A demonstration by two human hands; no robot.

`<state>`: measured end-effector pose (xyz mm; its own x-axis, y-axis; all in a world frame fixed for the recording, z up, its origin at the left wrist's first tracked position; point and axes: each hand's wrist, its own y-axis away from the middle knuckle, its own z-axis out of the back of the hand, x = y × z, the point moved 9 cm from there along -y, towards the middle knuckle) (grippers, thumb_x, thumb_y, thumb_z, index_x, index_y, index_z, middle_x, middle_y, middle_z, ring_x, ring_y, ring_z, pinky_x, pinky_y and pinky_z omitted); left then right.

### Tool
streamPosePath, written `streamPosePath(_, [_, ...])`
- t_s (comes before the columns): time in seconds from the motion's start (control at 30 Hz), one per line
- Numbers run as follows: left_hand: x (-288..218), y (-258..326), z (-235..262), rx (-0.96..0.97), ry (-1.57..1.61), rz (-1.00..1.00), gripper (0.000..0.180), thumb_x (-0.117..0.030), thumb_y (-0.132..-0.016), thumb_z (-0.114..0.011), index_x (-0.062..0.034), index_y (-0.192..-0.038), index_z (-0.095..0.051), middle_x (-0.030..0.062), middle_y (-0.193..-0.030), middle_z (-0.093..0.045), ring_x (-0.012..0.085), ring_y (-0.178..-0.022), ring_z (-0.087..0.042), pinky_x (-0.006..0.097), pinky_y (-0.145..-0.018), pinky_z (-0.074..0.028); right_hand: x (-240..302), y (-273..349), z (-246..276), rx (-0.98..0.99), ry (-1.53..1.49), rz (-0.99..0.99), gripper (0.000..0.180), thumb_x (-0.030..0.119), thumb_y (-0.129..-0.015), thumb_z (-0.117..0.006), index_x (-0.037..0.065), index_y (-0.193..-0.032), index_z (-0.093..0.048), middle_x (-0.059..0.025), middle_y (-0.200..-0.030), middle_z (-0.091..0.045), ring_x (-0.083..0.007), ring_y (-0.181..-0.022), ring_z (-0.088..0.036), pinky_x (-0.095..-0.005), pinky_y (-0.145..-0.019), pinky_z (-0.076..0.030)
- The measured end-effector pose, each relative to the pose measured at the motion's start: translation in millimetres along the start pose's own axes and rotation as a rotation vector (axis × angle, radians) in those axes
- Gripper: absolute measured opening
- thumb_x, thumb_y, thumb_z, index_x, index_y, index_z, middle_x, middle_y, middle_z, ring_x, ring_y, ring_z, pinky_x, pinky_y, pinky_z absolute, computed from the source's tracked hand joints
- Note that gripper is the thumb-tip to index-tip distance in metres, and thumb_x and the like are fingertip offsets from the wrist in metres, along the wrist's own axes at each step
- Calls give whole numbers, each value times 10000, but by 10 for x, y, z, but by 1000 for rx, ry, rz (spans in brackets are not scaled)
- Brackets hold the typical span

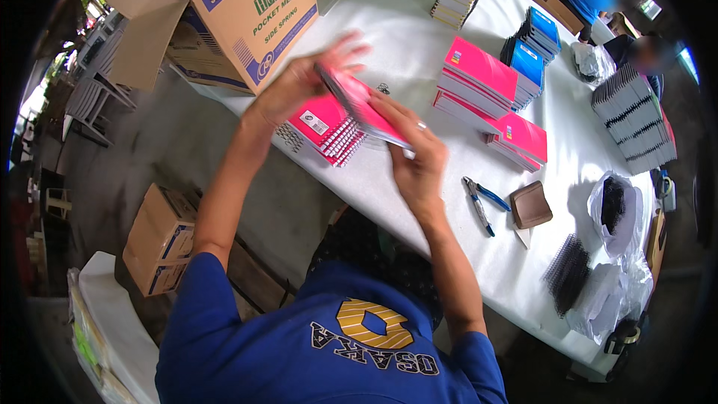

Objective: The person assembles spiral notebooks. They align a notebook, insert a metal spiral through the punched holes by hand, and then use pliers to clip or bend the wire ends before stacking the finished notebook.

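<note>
A pink-covered spiral notebook (356, 102) is held tilted above the table, blurred by motion. My right hand (420, 153) grips its lower right end, with a ring on one finger. At the upper left end is my left hand (318, 71), its fingers spread and smeared by movement; whether it touches the notebook I cannot tell. Just below lies a small stack of pink notebooks (315, 117) with wire spirals along their edges, near the table's front edge. Further right rest blue-handled cutting pliers (490, 196), a pen-like tool (479, 208) and a brown squarish pad (531, 204).
Pink notebook stacks (479, 75) and blue notebooks (527, 60) stand on the white table (419, 217). Behind my left hand is an open carton (258, 22). Black coils (568, 273) and plastic bags (604, 299) lie at right, near tall notebook piles (634, 120). People sit beyond.
</note>
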<state>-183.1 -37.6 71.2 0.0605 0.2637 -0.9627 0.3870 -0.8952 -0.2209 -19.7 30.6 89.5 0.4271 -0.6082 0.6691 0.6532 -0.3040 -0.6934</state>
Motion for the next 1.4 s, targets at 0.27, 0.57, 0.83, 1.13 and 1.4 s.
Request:
streamPosePath(0.27, [680, 306, 949, -157, -452, 427, 630, -222, -956, -639, 16, -1468, -360, 109, -1337, -549, 129, -1149, -547, 278, -994, -455, -46, 120, -579, 342, 474, 80, 428, 182, -769, -785, 122, -1177, -667, -108, -1318, -561, -274, -1261, -488, -484, -1042, -356])
streamPosePath(0.57, [623, -54, 780, -149, -885, 298, 668, -176, -878, -713, -89, -1468, -412, 193, -1400, -499, 251, -1220, -542, 341, -1011, -441, -1986, 701, 3311, -314, 1206, -956, 492, 417, -779, -776, 7, -1026, -660, -158, -989, -663, -272, -930, -626, -374, -765, -492])
streamPosePath(0.83, [-194, -73, -817, -281, -1387, -447, 634, -144, -845, -712, -158, -1431, -472, 137, -1536, -350, 452, -1421, -255, 562, -1123, -266, -1946, 757, 3508, -416, 716, -828, 329, 284, -768, -772, -20, -723, -653, -13, -596, -532, -104, -601, -481, -280, -577, -387])
streamPosePath(1.13, [513, 83, -1507, -184, -423, -198, 989, -273, -786, -766, -44, -1536, -162, 188, -1586, -219, 364, -1478, -143, 451, -1197, -163, -820, 1492, 1914, -535, -105, -615, 173, -93, -718, -739, 24, -736, -612, -25, -770, -640, -94, -743, -602, -236, -676, -482])
streamPosePath(1.4, [915, 153, -2248, 348, -1538, -376, 746, -442, -803, -683, -105, -1429, -456, 96, -1501, -418, 394, -1412, -316, 529, -1136, -266, -807, 1809, 1080, -469, -153, -751, 110, -45, -826, -712, 1, -849, -615, 18, -857, -659, -40, -765, -566, -216, -702, -474])
